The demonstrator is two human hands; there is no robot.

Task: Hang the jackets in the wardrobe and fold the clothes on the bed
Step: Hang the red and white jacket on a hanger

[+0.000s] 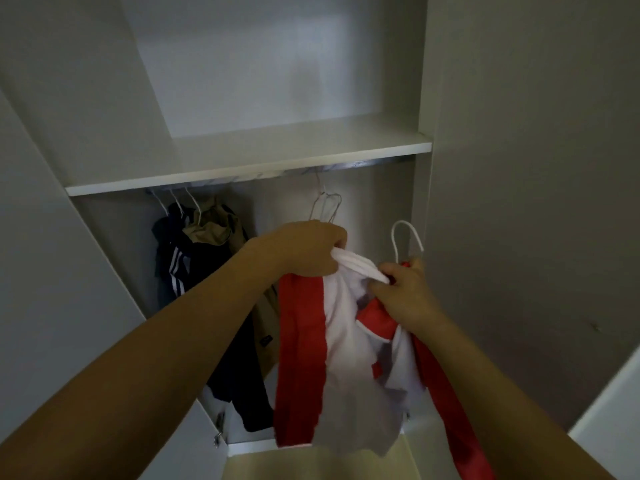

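Observation:
A red and white jacket (325,358) hangs in front of the open wardrobe, held up by both hands. My left hand (304,249) grips the white collar at its left end. My right hand (403,296) pinches the collar's right end and also holds a white hanger (405,237), whose hook sticks up above my fingers. The hanger's lower part is hidden inside the jacket. The rail (221,183) runs under the shelf, above and behind my hands.
A dark jacket with white stripes (180,271) and a khaki jacket (216,226) hang on the rail's left side. Bare wire hangers (325,206) hang mid-rail, just behind my left hand. A white shelf (249,164) sits above. The wardrobe's side wall (519,202) stands on the right.

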